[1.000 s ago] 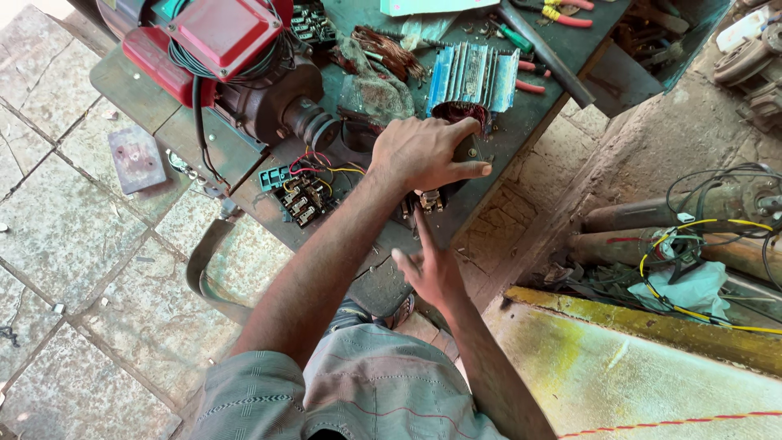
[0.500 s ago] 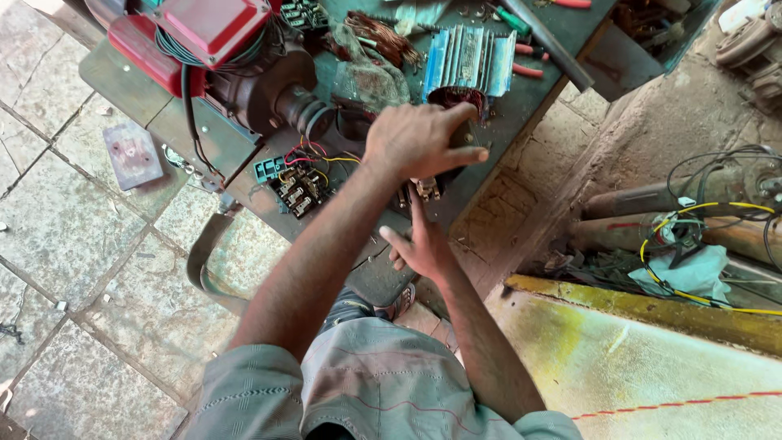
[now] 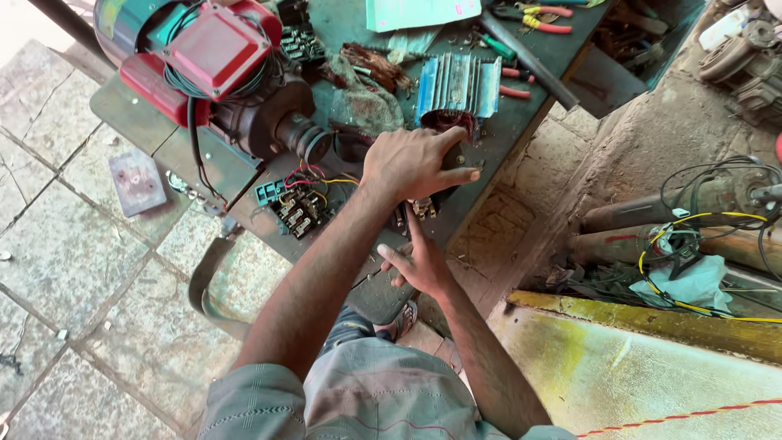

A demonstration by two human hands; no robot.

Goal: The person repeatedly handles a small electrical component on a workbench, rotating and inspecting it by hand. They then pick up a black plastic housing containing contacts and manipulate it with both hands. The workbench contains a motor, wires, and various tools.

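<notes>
- Your left-hand fingers (image 3: 456,175) lie spread and flat, palm down, over a small dark part at the bench edge just below the blue finned motor housing (image 3: 459,85); what sits under the palm is hidden, so I cannot tell whether you grip it or only press on it.
- Your right hand (image 3: 419,262) hangs lower, off the bench (image 3: 521,122) edge, fingers loosely open with the forefinger pointing up toward the brass-coloured terminals (image 3: 423,208) just under your left hand; it holds nothing.
- The left hand (image 3: 411,163) covers the spot directly below the housing's open end, where the copper winding shows.
- Left of the housing, the terminal block (image 3: 293,208) with its red, yellow and black wires lies loose, close beside your left wrist.
- Further left of the housing stands the red motor (image 3: 212,73), its shaft pointing toward your hand.
- Risks, as I judge them: the part sits right at the edge, so a sideways push could tip it off onto the stone floor (image 3: 81,269); your wrist could snag the loose wires and drag the block; bare terminals near your forefinger could nick it.
- Pliers (image 3: 542,18) with red handles lie above the housing, well apart from both hands.
</notes>
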